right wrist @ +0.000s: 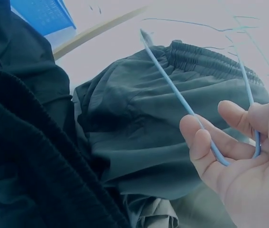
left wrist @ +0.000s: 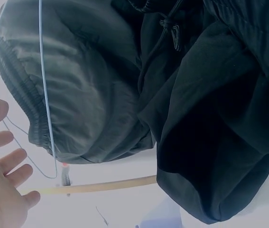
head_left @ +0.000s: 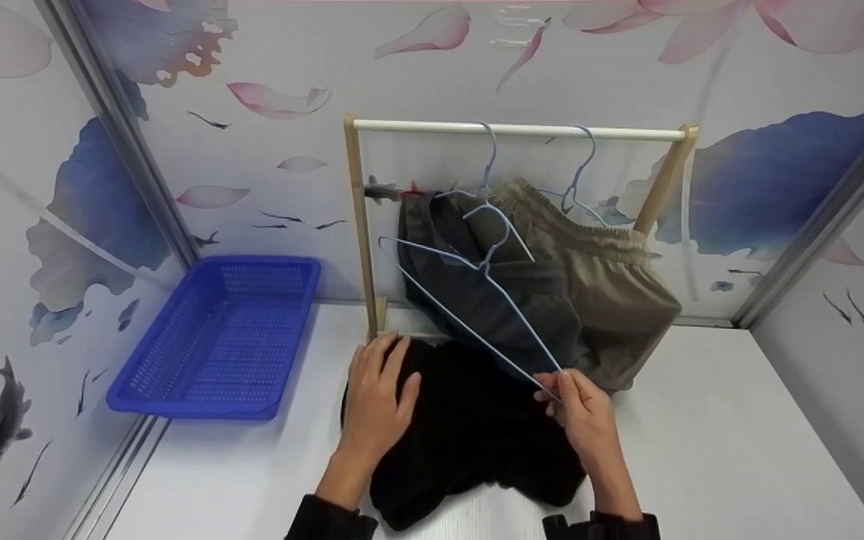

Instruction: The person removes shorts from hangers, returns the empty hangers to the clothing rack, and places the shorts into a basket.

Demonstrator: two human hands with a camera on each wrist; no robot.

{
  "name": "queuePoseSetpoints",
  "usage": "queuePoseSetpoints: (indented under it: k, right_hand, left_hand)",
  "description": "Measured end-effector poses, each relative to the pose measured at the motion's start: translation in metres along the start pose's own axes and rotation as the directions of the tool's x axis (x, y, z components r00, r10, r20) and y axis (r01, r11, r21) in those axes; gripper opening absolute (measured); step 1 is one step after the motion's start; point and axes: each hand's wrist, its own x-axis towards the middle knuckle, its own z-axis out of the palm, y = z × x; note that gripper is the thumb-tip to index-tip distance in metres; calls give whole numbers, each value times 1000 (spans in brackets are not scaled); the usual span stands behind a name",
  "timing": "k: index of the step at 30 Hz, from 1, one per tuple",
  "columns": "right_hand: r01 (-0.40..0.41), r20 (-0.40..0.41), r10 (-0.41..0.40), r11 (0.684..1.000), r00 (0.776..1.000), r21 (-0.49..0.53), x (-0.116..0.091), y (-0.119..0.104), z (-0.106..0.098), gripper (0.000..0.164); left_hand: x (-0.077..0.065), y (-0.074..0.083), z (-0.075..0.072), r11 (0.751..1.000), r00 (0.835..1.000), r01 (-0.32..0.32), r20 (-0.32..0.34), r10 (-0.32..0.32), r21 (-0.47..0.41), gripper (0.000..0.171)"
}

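Black shorts [head_left: 477, 427] with a drawstring [left wrist: 165, 33] lie rumpled on the white table in front of the rack. My left hand [head_left: 377, 394] is over their upper left part, and in the left wrist view its fingers are loosely spread with nothing held. At the right, my right hand [head_left: 584, 412] pinches one corner of a light-blue wire hanger [head_left: 524, 322]. The hanger's hook points up and away, in front of grey shorts [head_left: 492, 307] on the rack. In the right wrist view, the hanger wire [right wrist: 177, 95] bends between the fingers and thumb.
Behind the hands stands a clothes rack with a white rail [head_left: 417, 127] and wooden legs. Khaki shorts [head_left: 612, 277] hang beside the grey ones, on blue hangers. A blue plastic basket [head_left: 293, 330] sits at the left, near the wall panel.
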Motion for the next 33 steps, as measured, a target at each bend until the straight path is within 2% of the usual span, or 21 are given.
queuePoseSetpoints:
  k: [5, 15, 21, 27, 33]
  right_hand:
    - [-6, -11, 6, 1000, 1000, -17, 7, -7, 3, 37]
    - [80, -10, -81, 996, 997, -47, 22, -26, 7, 33]
    - [77, 2, -77, 996, 997, -44, 31, -39, 9, 34]
    - [125, 18, -124, 991, 992, -56, 41, -50, 11, 34]
    - [144, 19, -144, 988, 989, -50, 49, -63, 15, 33]
  left_hand:
    - [-1, -1, 1, 1000, 1000, 0, 2, 0, 5, 46]
    - [1, 0, 2, 1000, 999, 22, 29, -23, 20, 44]
    - [3, 0, 2, 1000, 1000, 14, 19, -15, 14, 42]
    - [5, 0, 4, 1000, 1000, -12, 5, 12, 13, 40]
    - [8, 1, 5, 1000, 999, -3, 35, 3, 17, 41]
